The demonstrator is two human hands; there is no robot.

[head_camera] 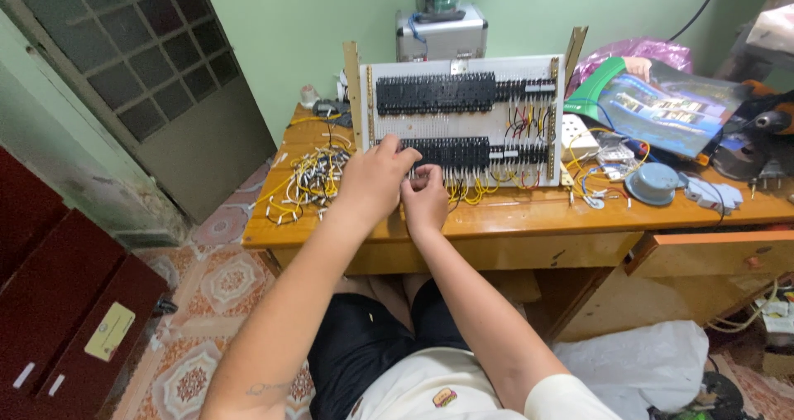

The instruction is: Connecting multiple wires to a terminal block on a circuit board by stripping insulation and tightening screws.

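A white perforated panel (463, 126) stands tilted on the wooden desk (529, 213), carrying two rows of black terminal blocks (434, 93) with yellow, red and black wires hanging from them. My left hand (374, 180) rests against the left end of the lower row, fingers curled on the blocks. My right hand (425, 198) sits just beside it, fingers pinched at the bottom edge of the lower row among the yellow wires; what it pinches is hidden.
A heap of loose yellow and white wires (308, 180) lies left of the panel. A round blue-grey cap (653, 182), a glossy magazine (662, 105) and a pink bag (637, 52) sit on the right. A drawer (711, 253) stands open. A silver case (440, 35) stands behind.
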